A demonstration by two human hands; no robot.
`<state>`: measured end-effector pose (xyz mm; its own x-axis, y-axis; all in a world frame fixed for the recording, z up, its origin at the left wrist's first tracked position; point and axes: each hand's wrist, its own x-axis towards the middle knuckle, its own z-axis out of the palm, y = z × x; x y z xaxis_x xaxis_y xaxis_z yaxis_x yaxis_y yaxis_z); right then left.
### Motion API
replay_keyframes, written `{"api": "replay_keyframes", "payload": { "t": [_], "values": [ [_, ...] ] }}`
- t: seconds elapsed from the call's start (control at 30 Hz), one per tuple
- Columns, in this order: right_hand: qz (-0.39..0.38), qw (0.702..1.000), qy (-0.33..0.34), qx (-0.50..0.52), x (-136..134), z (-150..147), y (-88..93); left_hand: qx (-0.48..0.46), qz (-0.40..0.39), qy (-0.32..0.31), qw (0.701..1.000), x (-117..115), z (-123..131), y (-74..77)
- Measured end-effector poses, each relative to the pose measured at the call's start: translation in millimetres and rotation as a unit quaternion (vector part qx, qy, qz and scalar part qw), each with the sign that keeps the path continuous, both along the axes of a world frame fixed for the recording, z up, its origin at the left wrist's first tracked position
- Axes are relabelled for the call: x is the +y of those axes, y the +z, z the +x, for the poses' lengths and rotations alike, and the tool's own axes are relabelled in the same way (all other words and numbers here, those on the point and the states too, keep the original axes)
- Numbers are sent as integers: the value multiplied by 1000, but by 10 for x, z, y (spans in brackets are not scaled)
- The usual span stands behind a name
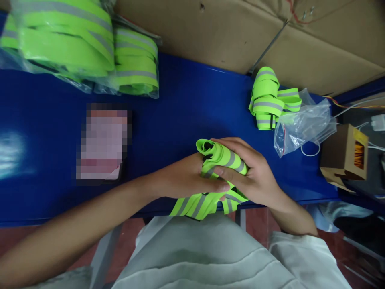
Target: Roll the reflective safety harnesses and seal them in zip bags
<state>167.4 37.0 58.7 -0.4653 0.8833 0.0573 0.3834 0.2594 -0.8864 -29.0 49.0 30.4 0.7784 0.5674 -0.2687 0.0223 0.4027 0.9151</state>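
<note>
Near the front edge of the blue table, both my hands are closed around a rolled bundle of neon yellow-green reflective straps (230,158) with grey stripes. My right hand (255,172) wraps the roll from the right, its thumb lying across it. From the left, my left hand (189,174) grips the straps low on the bundle, with its thumb pointing right; its other fingers are mostly hidden. Loose strap ends hang below the hands over the table edge. Beyond my right hand lie more rolled reflective straps (266,100), beside a crumpled clear plastic bag (306,122).
Bagged rolls of the same straps (66,44) stand at the back left of the blue table (186,96). A blurred-out phone-like object (104,142) lies at left. An opened cardboard box (343,152) and white cables are at right. Large brown cardboard (210,32) lines the back.
</note>
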Motion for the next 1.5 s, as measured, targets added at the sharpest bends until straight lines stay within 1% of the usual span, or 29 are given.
{"api": "replay_keyframes", "payload": {
  "t": [0.1, 0.17, 0.2, 0.27, 0.37, 0.43, 0.47, 0.53, 0.63, 0.7, 0.77, 0.87, 0.97, 1.03, 1.1, 1.17, 1.2, 1.23, 1.27, 1.3, 1.37, 1.4, 1.43, 1.5],
  "values": [
    [-15, 999, 0, 29, 3, 46, 36, -11, -13, -37, 999, 16, -21, -10],
    [-64, 997, -11, 49, 9, 91, 50, -10, -3, -58, 998, 9, -37, -19],
    [-104, 992, -18, 64, 15, 113, 49, -6, 8, -66, 998, 2, -43, -19],
    [-204, 972, -26, 115, 39, 152, 35, 1, 35, -78, 996, -12, -51, -2],
    [-338, 917, -27, 209, 100, 183, -3, -7, 53, -95, 994, -23, -51, 54],
    [-391, 888, -35, 241, 146, 190, -27, -25, 32, -107, 993, -21, -47, 81],
    [-406, 879, -41, 247, 166, 191, -37, -36, 16, -114, 993, -18, -47, 84],
    [-420, 871, -46, 251, 196, 191, -50, -56, -18, -128, 990, -9, -48, 62],
    [-400, 881, -48, 247, 205, 186, -35, -65, -48, -126, 989, 9, -56, -23],
    [-378, 894, -55, 235, 195, 183, -6, -57, -45, -126, 989, 23, -62, -77],
    [-369, 899, -60, 226, 188, 187, 21, -45, -13, -127, 991, 35, -68, -97],
    [-381, 895, -49, 227, 198, 201, 20, -25, 71, -109, 991, 40, -81, -58],
    [-397, 891, -22, 218, 216, 199, -37, -2, 133, -97, 986, 30, -97, 4],
    [-394, 898, -5, 195, 213, 179, -85, 4, 155, -90, 984, 24, -106, 28],
    [-342, 926, -11, 157, 194, 151, -120, 8, 173, -82, 981, 26, -112, 39],
    [-242, 963, -41, 111, 166, 131, -128, 20, 194, -69, 978, 33, -116, 46],
    [-192, 977, -46, 84, 152, 128, -121, 25, 204, -63, 977, 38, -116, 50],
    [-150, 986, -36, 60, 140, 130, -109, 27, 211, -58, 975, 42, -115, 53],
    [-122, 992, -10, 39, 129, 135, -95, 27, 216, -51, 975, 46, -113, 54],
    [-102, 994, 30, 20, 120, 141, -82, 27, 218, -46, 974, 50, -109, 54],
    [-72, 991, 108, -18, 103, 145, -66, 25, 214, -43, 975, 56, -99, 44],
    [-58, 990, 126, -36, 94, 141, -65, 25, 210, -43, 976, 60, -93, 37],
    [-48, 989, 130, -53, 83, 131, -67, 24, 207, -44, 977, 64, -88, 31],
    [-38, 991, 107, -71, 59, 100, -76, 22, 204, -50, 977, 76, -84, 28]
  ]
}}
